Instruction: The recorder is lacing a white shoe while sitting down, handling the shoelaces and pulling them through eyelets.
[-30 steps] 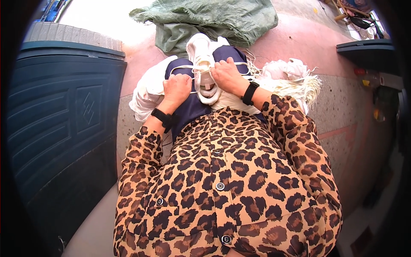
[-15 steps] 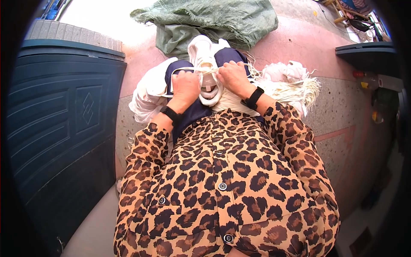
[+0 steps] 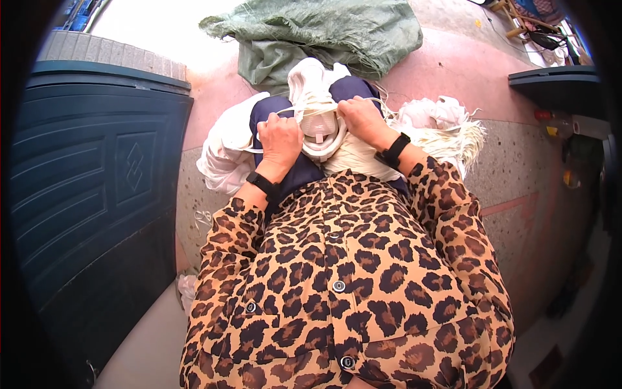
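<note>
A white lace-up shoe (image 3: 319, 124) rests between my knees, its toe pointing away from me and its opening toward me. A pale shoelace (image 3: 310, 108) crosses its upper. My left hand (image 3: 280, 141) is closed on one end of the lace, just left of the shoe. On the other side my right hand (image 3: 364, 120) pinches the lace near the shoe's opening. The fingertips are partly hidden by the backs of my hands. Cream laces (image 3: 363, 159) lie bunched in my lap below the right hand.
White shoes or cloth (image 3: 223, 149) are heaped beside my left leg. A bundle of loose cream laces (image 3: 461, 139) lies by my right leg. Ahead, a green woven sack (image 3: 330, 35) is spread on the floor. A dark blue panelled door (image 3: 103, 162) stands to the left.
My hands have drawn slightly apart, the right one moving right and the left one a little toward me. The lace across the shoe has shifted, and the shoe's opening shows more.
</note>
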Demonstrator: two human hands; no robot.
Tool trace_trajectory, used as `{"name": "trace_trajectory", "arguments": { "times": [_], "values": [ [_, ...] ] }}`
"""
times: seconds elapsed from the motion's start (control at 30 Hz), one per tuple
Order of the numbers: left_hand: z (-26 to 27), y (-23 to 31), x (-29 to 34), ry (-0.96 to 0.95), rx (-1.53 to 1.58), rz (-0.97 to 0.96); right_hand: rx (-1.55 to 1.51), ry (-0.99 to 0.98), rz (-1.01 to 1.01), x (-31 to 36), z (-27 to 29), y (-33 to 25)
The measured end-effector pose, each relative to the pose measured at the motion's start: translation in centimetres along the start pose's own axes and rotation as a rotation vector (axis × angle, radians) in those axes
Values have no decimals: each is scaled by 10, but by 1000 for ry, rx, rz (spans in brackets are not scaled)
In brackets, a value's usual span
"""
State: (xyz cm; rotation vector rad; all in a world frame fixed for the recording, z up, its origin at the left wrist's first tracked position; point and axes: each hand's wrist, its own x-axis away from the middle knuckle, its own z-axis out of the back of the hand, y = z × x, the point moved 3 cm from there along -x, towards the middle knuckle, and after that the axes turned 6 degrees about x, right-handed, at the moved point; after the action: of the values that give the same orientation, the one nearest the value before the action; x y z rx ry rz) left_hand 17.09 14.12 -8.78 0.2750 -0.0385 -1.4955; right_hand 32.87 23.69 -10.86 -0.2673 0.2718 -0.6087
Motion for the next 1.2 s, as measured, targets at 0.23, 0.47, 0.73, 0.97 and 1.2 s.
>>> {"name": "trace_trajectory", "arguments": {
  "times": [0.23, 0.47, 0.73, 0.97, 1.2],
  "values": [
    [-1, 1, -5, -6, 44, -153, 211, -130, 149, -7, 5, -16],
    [-1, 29, -10, -80, -233, -350, 315, -172, 226, -10, 1, -19],
    [-6, 34, -19, -117, -357, -346, 312, -180, 217, -9, 1, -21],
    [-14, 29, -19, -248, -266, -497, 238, -103, 181, -6, 3, -19],
    [0, 19, -26, -74, 158, -603, -74, 24, 95, -9, 6, -17]
  ]
}}
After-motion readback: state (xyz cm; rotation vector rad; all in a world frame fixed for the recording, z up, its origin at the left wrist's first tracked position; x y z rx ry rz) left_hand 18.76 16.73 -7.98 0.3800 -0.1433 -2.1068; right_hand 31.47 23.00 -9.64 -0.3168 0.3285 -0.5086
